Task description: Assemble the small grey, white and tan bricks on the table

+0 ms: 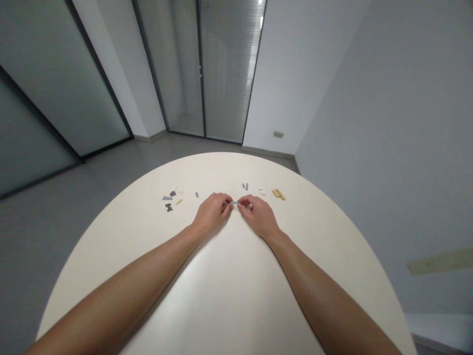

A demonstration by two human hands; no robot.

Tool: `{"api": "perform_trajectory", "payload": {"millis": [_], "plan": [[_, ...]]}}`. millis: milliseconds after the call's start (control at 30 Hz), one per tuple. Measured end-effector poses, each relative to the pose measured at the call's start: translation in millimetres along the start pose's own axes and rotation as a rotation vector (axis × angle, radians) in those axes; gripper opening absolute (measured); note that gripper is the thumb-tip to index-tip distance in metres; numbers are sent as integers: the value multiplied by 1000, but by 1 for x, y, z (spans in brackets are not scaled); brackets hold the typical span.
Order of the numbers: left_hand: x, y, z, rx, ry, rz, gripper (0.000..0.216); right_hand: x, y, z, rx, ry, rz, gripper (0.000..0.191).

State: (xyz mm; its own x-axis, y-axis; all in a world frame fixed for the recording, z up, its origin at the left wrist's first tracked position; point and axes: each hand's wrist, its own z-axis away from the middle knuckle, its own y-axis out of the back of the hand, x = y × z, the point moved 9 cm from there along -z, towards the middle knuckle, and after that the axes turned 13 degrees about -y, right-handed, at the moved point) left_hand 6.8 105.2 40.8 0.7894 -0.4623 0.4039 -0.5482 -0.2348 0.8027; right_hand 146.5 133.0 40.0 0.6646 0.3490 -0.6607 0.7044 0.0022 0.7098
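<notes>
Between my two hands, a small blue-grey toy building piece (pixel 235 202) is held just above or on the white table (pixel 236 276); I cannot tell whether it touches the surface. My left hand (pixel 213 211) pinches its left end between thumb and fingers. The right end sits in the pinch of my right hand (pixel 258 213). Fingertips cover both ends, so its full shape is hidden. Beyond the hands lie a small grey-blue piece (pixel 247 186) and, farther left, a tiny grey piece (pixel 197 195).
Left of my hands are several loose pieces: a long grey one (pixel 167 198), dark ones (pixel 169 208) and a yellow one (pixel 179 201). White pieces (pixel 261 191) and tan pieces (pixel 278 194) lie to the right. The round table's far edge faces a glass door (pixel 225 74).
</notes>
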Motion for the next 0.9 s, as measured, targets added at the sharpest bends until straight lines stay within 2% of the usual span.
{"api": "perform_trajectory", "payload": {"millis": [900], "plan": [[-2, -2, 0, -18, -8, -7, 19, -4, -3, 3, -74, 3, 12, 8]]}}
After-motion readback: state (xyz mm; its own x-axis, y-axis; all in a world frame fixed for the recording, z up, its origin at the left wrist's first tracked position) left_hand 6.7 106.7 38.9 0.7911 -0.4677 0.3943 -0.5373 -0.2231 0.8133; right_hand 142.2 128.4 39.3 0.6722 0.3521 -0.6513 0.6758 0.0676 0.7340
